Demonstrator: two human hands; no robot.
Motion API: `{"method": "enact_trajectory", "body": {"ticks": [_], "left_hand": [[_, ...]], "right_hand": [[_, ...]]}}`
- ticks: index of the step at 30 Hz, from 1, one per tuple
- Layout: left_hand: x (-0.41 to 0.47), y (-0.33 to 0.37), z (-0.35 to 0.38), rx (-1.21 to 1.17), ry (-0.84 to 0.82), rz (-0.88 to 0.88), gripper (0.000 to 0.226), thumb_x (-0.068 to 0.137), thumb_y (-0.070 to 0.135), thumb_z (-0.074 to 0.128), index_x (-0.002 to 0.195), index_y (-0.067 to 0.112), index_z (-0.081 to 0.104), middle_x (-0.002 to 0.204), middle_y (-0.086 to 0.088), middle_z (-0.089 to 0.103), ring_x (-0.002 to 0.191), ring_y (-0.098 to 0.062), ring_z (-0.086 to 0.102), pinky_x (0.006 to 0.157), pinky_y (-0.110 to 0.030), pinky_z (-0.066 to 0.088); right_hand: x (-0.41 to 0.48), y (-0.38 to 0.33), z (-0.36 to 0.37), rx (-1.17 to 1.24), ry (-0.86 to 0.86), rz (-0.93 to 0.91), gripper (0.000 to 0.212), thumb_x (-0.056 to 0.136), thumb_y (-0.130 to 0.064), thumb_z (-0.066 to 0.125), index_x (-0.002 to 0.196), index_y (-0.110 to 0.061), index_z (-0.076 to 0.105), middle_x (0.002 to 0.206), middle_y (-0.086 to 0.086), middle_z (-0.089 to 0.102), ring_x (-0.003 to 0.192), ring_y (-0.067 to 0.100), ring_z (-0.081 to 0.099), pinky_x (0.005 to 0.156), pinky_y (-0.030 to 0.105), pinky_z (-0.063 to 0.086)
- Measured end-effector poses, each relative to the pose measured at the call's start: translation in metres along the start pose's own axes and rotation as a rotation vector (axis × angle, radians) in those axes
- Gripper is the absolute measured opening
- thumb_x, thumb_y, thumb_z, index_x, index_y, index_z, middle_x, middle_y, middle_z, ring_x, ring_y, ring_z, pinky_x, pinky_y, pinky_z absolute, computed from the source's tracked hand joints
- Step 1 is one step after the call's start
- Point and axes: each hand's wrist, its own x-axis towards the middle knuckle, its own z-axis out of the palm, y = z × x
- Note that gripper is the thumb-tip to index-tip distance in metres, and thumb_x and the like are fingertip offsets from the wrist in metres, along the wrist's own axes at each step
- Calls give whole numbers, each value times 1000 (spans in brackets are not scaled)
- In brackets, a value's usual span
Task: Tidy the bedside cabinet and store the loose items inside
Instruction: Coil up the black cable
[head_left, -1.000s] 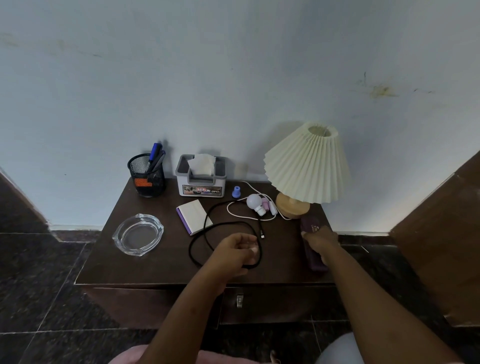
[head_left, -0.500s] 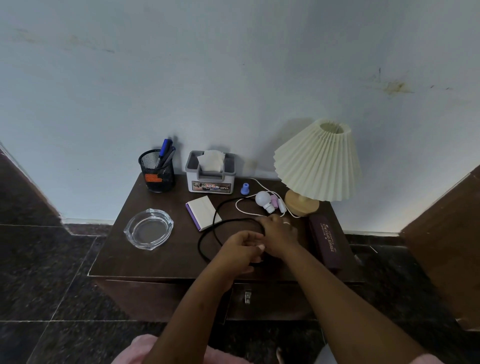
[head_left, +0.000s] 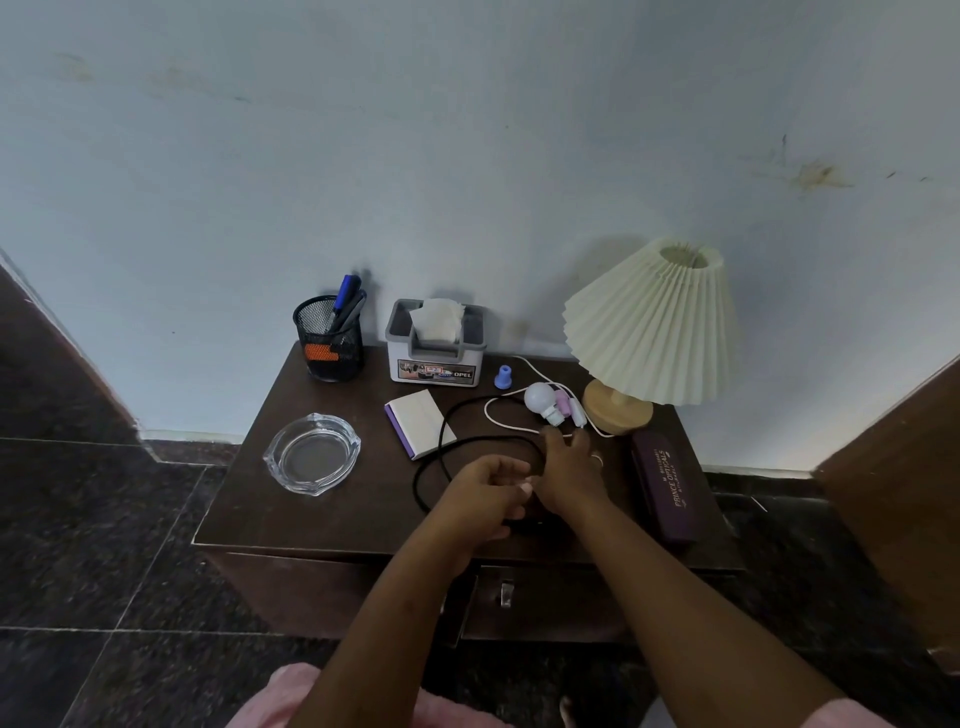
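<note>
With left hand (head_left: 485, 496) gripping black cable (head_left: 417, 483) and right hand (head_left: 569, 467), just come from purple case (head_left: 670, 486), spread open upon same cable, probably coiling it for cabinet (head_left: 337, 514).

Left hand (head_left: 485, 496) curls around a looped black cable (head_left: 441, 447) on the cabinet surface (head_left: 363, 512); right hand (head_left: 571, 475), fingers (head_left: 558, 442) spread, rests beside it, near a purple glasses case (head_left: 670, 488).

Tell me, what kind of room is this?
Probably a bedroom. A small dark bedside cabinet stands against the wall, and on it are a lamp with a pleated shade, a tissue box and a glasses case.
</note>
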Motion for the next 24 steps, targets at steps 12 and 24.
{"method": "enact_trajectory", "body": {"ticks": [12, 24], "left_hand": [[0, 2, 3, -11, 12, -12, 17, 90, 10, 57, 92, 27, 59, 83, 10, 59, 64, -6, 55, 61, -22, 43], [-22, 14, -3, 835, 625, 607, 31, 85, 9, 55, 115, 12, 60, 114, -2, 61, 106, -22, 54, 85, -34, 45]], "right_hand": [[0, 0, 1, 48, 28, -119, 30, 83, -14, 57, 111, -24, 63, 122, 3, 60, 115, 24, 54, 93, 33, 46], [-15, -5, -35, 283, 337, -263, 34, 91, 2, 45, 115, -8, 66, 134, 13, 51, 125, 22, 47, 102, 26, 35]]}}
